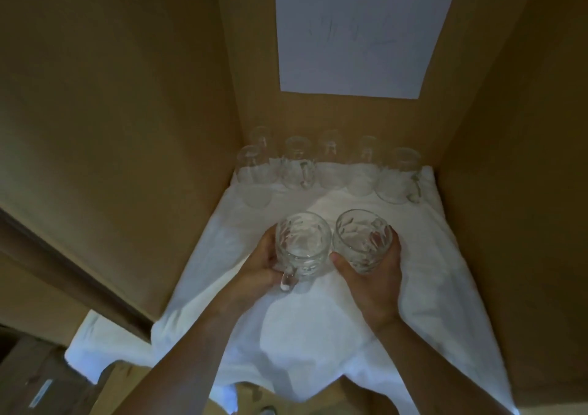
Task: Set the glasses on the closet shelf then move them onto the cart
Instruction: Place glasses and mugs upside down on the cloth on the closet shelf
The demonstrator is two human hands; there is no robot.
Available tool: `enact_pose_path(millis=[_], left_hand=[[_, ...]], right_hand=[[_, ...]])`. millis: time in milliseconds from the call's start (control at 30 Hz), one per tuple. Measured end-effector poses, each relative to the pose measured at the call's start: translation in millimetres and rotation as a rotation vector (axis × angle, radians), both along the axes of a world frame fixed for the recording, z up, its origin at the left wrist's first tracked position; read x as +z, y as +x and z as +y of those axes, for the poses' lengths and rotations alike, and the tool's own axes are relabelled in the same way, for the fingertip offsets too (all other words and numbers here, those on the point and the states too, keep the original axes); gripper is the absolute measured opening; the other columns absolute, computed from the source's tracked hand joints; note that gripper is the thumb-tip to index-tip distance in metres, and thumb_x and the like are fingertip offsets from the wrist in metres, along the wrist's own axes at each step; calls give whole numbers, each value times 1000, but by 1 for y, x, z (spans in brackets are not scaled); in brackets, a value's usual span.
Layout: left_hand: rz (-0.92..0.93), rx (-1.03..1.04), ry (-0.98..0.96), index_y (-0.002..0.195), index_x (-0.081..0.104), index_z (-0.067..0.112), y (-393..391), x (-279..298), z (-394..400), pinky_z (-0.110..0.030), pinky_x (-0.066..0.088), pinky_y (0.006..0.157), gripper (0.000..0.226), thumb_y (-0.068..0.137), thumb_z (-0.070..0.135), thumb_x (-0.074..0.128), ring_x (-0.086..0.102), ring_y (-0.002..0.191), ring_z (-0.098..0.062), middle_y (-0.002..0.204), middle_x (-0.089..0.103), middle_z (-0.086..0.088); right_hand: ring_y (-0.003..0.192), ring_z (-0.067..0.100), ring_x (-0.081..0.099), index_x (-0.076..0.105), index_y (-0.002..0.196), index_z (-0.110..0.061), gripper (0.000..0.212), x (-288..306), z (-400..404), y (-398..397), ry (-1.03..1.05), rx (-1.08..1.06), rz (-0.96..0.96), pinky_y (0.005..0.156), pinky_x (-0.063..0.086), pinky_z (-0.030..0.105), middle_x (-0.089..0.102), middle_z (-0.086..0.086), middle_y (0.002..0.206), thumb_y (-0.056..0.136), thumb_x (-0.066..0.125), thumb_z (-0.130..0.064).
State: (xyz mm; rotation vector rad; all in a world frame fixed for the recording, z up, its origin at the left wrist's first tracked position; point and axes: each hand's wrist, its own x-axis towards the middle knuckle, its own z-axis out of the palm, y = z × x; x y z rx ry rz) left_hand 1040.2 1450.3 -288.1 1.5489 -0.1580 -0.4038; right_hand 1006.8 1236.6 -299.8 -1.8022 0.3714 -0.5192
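White cloth [429, 271] covers shelf; left hand [257, 271], right hand [375, 281] each grasp glass mug.

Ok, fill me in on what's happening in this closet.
A person is handling glass mugs over a closet shelf covered with a white cloth. The left hand grips one mug and the right hand grips another, side by side above the cloth. A row of glasses already stands at the back of the shelf against the wall, below a white sheet of paper. No cart is in view.
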Motion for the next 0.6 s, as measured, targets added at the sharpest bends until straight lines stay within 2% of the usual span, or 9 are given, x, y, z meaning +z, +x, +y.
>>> enact_pose_path(millis=[67, 100, 200, 300, 367, 433, 500, 567, 600], left_hand=[[42, -32, 1, 141, 48, 24, 4, 7, -3, -39, 57, 76, 96, 57, -7, 84, 69, 94, -23, 121, 68, -6], [57, -25, 21, 139, 49, 22, 7, 10, -5, -37, 58, 75, 99, 52, 2, 92, 70, 91, -21, 120, 68, -6], [-12, 61, 158, 131, 54, 31, 9, 14, -11, -19, 56, 87, 89, 59, 2, 95, 67, 111, -5, 125, 66, 9], [-20, 257, 137, 126, 57, 27, 11, 25, -19, -33, 56, 92, 75, 65, 2, 93, 67, 114, -19, 121, 68, 2], [-98, 331, 209, 127, 57, 29, 26, 32, -22, -36, 54, 97, 80, 57, 19, 94, 65, 114, -18, 124, 66, 3], [-244, 345, 410, 125, 58, 37, 46, 45, -22, -35, 53, 100, 87, 44, 39, 90, 62, 116, -13, 125, 64, 6], [-387, 264, 724, 138, 54, 37, 66, 60, -21, -33, 47, 107, 104, 40, 50, 86, 55, 124, -19, 131, 58, 0], [-478, 122, 990, 151, 43, 30, 76, 78, -23, -31, 39, 109, 112, 49, 44, 89, 43, 130, -28, 136, 49, -9], [-503, 73, 1073, 153, 38, 27, 78, 87, -25, -35, 40, 107, 112, 55, 39, 90, 40, 131, -31, 137, 47, -11]], right_hand=[[132, 6, 42, 32, 152, -19, 119, -1, -1, 0, 0, -1, 13, 112, 34, 22, 45, -5, 146, 55, 99, -33], [130, 4, 41, 32, 152, -19, 119, -1, -1, 1, 1, -3, 19, 110, 32, 20, 44, -7, 144, 55, 98, -34], [127, 2, 41, 33, 151, -18, 118, 0, -1, 1, 0, -11, 18, 107, 33, 16, 42, -13, 138, 54, 98, -34], [129, 7, 46, 36, 149, -16, 116, 1, 0, 2, 2, -20, 15, 108, 35, 19, 45, -9, 138, 52, 99, -32], [131, 11, 48, 36, 148, -16, 117, 0, 0, 2, -1, -21, 11, 111, 37, 22, 48, -4, 142, 51, 99, -34], [133, 14, 49, 36, 149, -16, 119, 0, 0, 2, -7, -20, 17, 112, 38, 26, 49, 1, 145, 50, 98, -38], [132, 15, 49, 35, 149, -17, 119, 1, 0, 1, -1, -17, 18, 111, 37, 23, 50, 2, 146, 51, 99, -37], [133, 14, 49, 35, 149, -17, 118, 1, 0, 2, 0, -15, 15, 108, 35, 17, 50, 2, 146, 52, 99, -35], [133, 14, 49, 35, 149, -16, 118, 1, -1, 2, 1, -14, 17, 107, 35, 15, 50, 2, 146, 52, 99, -35]])
